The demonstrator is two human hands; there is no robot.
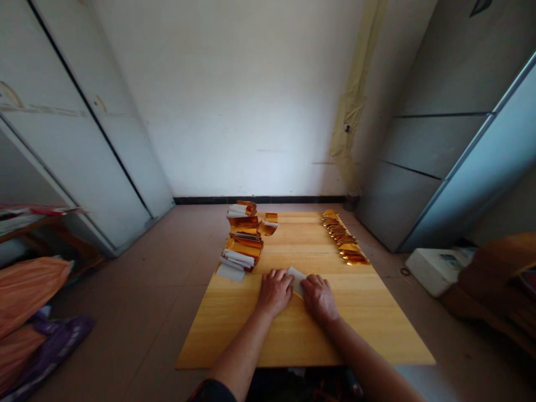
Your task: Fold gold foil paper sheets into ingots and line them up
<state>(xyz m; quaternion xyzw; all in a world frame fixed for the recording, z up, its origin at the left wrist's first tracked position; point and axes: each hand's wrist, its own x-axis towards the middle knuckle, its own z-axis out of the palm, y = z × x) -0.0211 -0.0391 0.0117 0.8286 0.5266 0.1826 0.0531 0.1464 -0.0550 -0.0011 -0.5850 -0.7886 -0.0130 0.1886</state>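
Note:
A small sheet of foil paper lies between my hands near the middle of the wooden table. Its pale grey-white side faces up, and a thin golden edge shows along the bottom. My left hand grips the left side of the paper with curled fingers. On the opposite side, my right hand holds it down with its fingers bent together. The fingertips partly cover the sheet. Stacks of curled gold foil paper with white backs sit at the table's left edge. Folded gold pieces form a row along the right edge.
Behind the table stands a white wall. A grey refrigerator is at the right, with a white box on the floor nearby. Orange and purple bags lie at the left, by pale cabinets.

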